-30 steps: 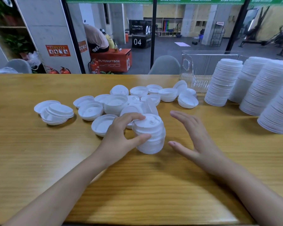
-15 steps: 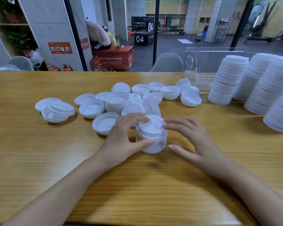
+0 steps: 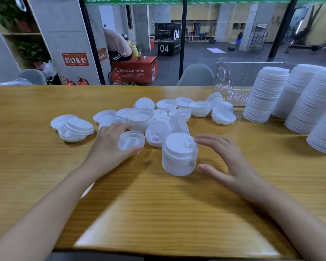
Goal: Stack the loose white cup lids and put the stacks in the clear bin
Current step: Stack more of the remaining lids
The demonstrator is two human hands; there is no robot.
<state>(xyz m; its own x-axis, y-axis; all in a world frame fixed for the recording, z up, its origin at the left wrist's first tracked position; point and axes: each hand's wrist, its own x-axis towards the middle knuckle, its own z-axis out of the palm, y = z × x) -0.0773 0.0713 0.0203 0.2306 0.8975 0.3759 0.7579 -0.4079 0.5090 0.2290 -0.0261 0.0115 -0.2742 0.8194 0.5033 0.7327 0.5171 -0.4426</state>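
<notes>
Reaching over a wooden table (image 3: 26, 157), a person's two bare hands work among white cup lids. The left hand (image 3: 109, 147) grips a single upturned lid (image 3: 131, 142). Its thumb lies along the lid's near rim and its fingers curl over the far left edge. Just right of that lid, near the table's middle, stands a short stack of lids (image 3: 179, 155), nested dome-up and leaning slightly. The right hand (image 3: 233, 166) is spread wide and holds nothing. Its fingertips reach the stack's upper right edge, and its thumb lies just beside the stack's lower right side; whether either touches cannot be told. Beyond both hands, loose lids (image 3: 167, 105) lie scattered in a band across the table, some upturned, some partly nested. At the far right end of that scatter sits the clear bin (image 3: 233, 81), with ribbed walls and a few lids just beside its near left corner. Tall stacks of lids (image 3: 265, 95) stand to the right, partly in front of the bin.
</notes>
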